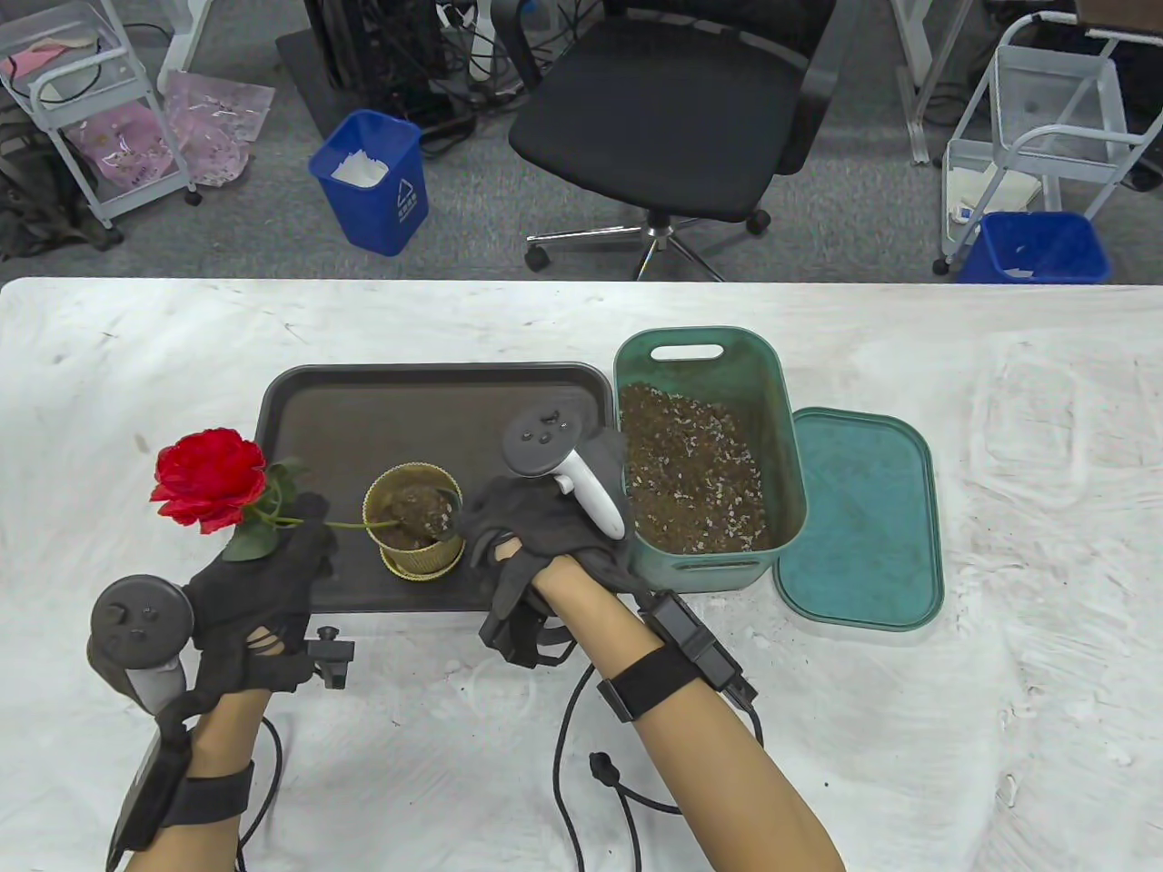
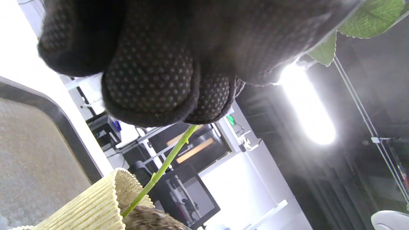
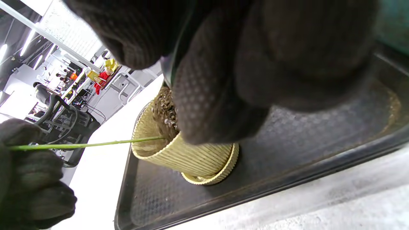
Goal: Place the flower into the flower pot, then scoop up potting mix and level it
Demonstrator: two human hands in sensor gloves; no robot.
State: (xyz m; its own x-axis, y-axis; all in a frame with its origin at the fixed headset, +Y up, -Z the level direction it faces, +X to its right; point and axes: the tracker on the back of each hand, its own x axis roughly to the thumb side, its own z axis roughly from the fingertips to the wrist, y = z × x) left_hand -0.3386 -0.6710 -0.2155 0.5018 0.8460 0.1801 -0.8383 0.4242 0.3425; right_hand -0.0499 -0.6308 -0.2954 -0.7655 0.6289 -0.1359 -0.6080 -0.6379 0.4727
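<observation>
So far the flower [image 1: 207, 479] leans steeply left, stem end in the flower pot [image 1: 414, 520], left hand [image 1: 263, 590] fingers pinching the stem, while right hand [image 1: 536, 527] fingers grip a scoop tipping potting mix in; levelling remains.

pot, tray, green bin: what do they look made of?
Flower pot: pale yellow with fine vertical ribbing and a matching saucer, matte; probably plastic, though glazed ceramic can't be ruled out.
Tray: dark, with a textured floor and rolled rim, dull sheen; looks like moulded plastic.
Green bin: smooth teal walls, a cut-out handle and rounded corners; plastic, as is the lid lying beside it.
</observation>
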